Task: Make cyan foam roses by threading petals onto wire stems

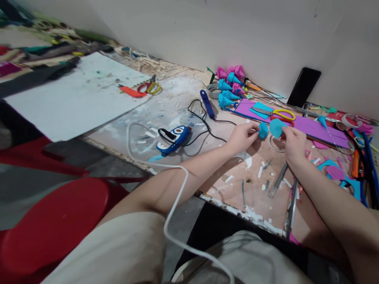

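My left hand (pixel 243 137) pinches a small crumpled blue paper flower (pixel 263 130) between thumb and fingers, above the worktable. Close beside it, my right hand (pixel 293 144) grips a flat, rounded blue paper petal (pixel 276 128) by its lower right edge. The two blue pieces are nearly touching. Just behind my hands, scissors (pixel 280 114) with yellow and red handles lie on a purple sheet (pixel 321 129). A blue paper square (pixel 260 109) is under their blades. Below the petal, part of a roll of tape (pixel 276 145) shows.
Finished blue paper flowers (pixel 225 100) and pink ones (pixel 233 71) stand near the wall. A dark phone (pixel 304 86) leans there. A blue corded device (pixel 174 140) sits left of my arms, and a white cable (pixel 177 197) crosses my left forearm. A red stool (pixel 59 221) stands lower left.
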`<state>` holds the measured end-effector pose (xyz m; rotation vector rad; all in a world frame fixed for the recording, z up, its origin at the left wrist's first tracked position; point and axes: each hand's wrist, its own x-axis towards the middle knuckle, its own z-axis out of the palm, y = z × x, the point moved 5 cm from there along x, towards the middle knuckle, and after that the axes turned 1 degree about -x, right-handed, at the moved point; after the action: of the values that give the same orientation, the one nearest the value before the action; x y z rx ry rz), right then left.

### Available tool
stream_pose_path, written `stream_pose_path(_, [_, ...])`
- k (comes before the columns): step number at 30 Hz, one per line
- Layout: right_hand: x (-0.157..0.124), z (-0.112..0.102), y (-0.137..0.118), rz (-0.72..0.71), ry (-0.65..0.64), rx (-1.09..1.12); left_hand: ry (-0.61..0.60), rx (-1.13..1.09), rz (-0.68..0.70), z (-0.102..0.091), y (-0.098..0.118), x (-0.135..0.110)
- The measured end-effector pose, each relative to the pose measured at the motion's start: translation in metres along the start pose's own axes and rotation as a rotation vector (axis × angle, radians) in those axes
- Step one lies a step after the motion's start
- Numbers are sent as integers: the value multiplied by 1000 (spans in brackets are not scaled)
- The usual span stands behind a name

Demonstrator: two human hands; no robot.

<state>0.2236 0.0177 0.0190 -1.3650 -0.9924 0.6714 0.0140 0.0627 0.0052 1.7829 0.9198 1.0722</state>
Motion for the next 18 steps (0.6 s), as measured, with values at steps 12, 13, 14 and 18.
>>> stream_pose_path(12, [2, -3, -18, -10, 43, 65, -184, 333, 29, 9, 1, 3])
stream_pose_path(13, [2, -3, -19, -14, 41, 66, -179, 357, 13, 9, 1, 3])
stream_pose_path(14, [2, -3, -19, -18, 38, 67, -176, 363, -7, 8, 1, 3])
stream_pose_path(18, [4, -3, -16, -11, 38, 84, -161, 348, -70, 6, -2, 3])
